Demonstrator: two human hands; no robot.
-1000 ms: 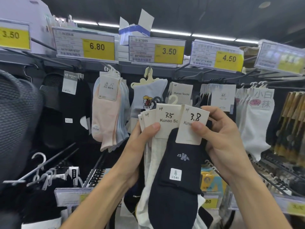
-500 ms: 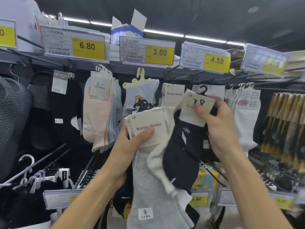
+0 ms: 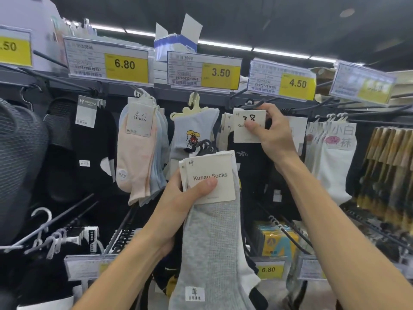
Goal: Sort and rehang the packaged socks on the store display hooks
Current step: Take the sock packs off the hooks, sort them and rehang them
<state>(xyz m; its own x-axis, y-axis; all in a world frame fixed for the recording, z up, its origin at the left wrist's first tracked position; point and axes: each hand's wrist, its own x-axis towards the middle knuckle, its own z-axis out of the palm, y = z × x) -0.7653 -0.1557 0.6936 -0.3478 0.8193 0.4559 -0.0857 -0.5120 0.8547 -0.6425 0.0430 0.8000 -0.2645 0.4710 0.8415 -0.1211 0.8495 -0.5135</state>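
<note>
My left hand (image 3: 178, 198) grips a stack of Kunao Socks packs (image 3: 210, 180) by their cream cards, thumb across the front card; a grey sock (image 3: 210, 249) hangs in front, white and dark ones behind it. My right hand (image 3: 271, 133) pinches the card marked 3.8 of a black sock pack (image 3: 248, 157) and holds it up at a black display hook (image 3: 252, 104) under the 4.50 price tag (image 3: 282, 80). More Kunao cards (image 3: 226, 126) hang just left of it.
Hooks to the left carry black socks (image 3: 93, 148), pink and blue Luren socks (image 3: 138, 153) and a cartoon sock (image 3: 192, 133). White socks (image 3: 335, 162) and striped packs (image 3: 388, 173) hang right. Bare lower hooks (image 3: 67, 218) jut out at lower left; yellow packs (image 3: 276, 242) sit below.
My right hand has lifted the black 3.8 pack away from the stack, up and right to the hook under the 4.50 tag. My left hand has stayed low with the rest.
</note>
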